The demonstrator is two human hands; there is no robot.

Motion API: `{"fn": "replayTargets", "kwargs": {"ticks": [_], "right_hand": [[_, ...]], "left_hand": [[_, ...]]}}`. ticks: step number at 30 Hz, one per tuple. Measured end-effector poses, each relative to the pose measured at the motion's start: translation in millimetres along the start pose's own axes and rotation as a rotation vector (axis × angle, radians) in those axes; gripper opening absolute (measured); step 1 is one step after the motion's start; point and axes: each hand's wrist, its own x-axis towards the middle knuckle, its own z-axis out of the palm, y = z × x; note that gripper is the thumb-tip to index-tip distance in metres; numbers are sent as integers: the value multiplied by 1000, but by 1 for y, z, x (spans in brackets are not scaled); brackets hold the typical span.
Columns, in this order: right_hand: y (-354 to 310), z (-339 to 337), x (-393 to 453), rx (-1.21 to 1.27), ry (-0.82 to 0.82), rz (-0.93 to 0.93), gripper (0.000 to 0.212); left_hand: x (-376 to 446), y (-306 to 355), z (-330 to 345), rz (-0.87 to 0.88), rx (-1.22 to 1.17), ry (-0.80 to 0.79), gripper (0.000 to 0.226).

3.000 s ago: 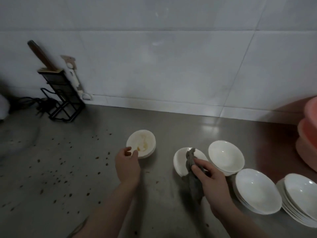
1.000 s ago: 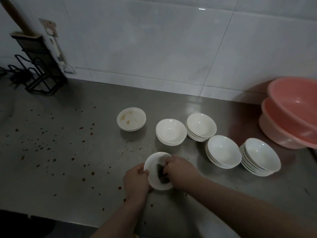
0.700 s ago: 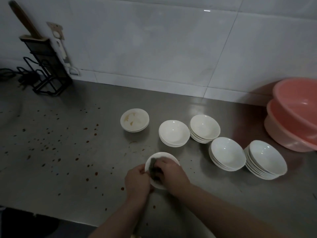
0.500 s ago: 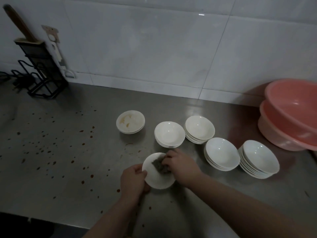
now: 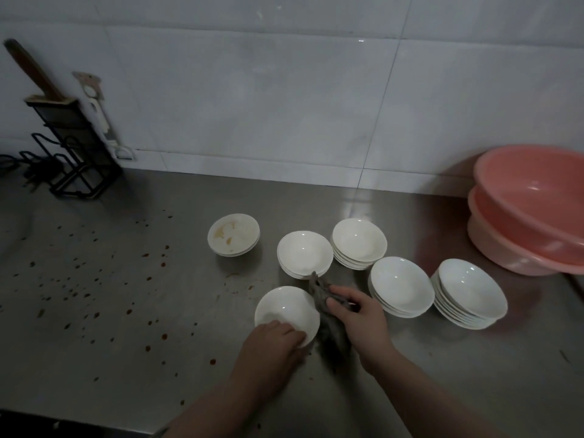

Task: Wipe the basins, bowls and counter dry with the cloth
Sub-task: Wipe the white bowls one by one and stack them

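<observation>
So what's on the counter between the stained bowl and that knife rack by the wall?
Head view: only bare steel counter between stained bowl and knife rack.

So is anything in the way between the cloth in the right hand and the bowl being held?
Nothing visible. The cloth in the right hand lies right beside the bowl, at its rim, while the left hand holds the bowl's near edge.

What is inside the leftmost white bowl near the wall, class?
Yellowish smears or residue coat the inside of the leftmost bowl, which tops a short stack. Whatever the bowls beneath it hold is covered and cannot be seen.
</observation>
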Motion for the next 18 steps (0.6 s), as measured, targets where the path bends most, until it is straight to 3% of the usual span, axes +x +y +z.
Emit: {"fn": "replayTargets", "kwargs": {"ticks": [3,6,8,12,15,18], "right_hand": [[-6,-2,-2,175,-22,62,22],[-22,-4,-5,349,-88,101,22],[-31,-3,-5,473,-154,151,22],[-48,6,-2,631,-255,257,26],[-51,16,0,522,-279,246,24],[-52,24,-1,335,-309,190,21]], "left_hand": [[0,3,-19,-277,-305,92,39],[2,0,-40,-541,-704,226,14],[4,-2,-54,-723,-939,301,21],[11,4,-77,-1087,-1707,375,20],[9,6,-85,-1132,-1899,322,24],[7,6,-89,-1085,-1865,262,27]]}}
